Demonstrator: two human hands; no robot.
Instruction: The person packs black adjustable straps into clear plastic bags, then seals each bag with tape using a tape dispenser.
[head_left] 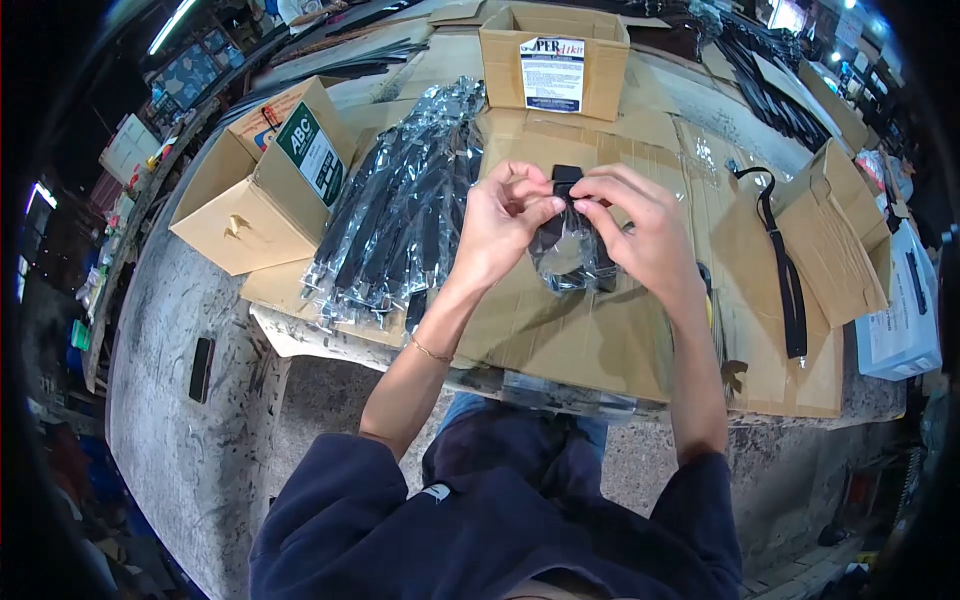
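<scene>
My left hand (500,225) and my right hand (640,215) meet over the cardboard, fingers pinched on either side of the top end of a folded black strap (567,176). Below my fingers hangs a clear plastic bag (572,258) with dark material inside; how far the strap sits within it is partly hidden by my fingers. Just left of my left hand lies a pile of black straps in clear plastic bags (400,200). To the right of my right hand, a loose black strap (790,285) lies over the cardboard and against an open box.
Open cardboard boxes stand at the left (235,215), at the back (500,70) and at the right (835,235). A phone (201,370) lies on the grey table (165,430). A pale plastic container (905,310) stands at the right edge. Flattened cardboard (530,340) covers the work surface.
</scene>
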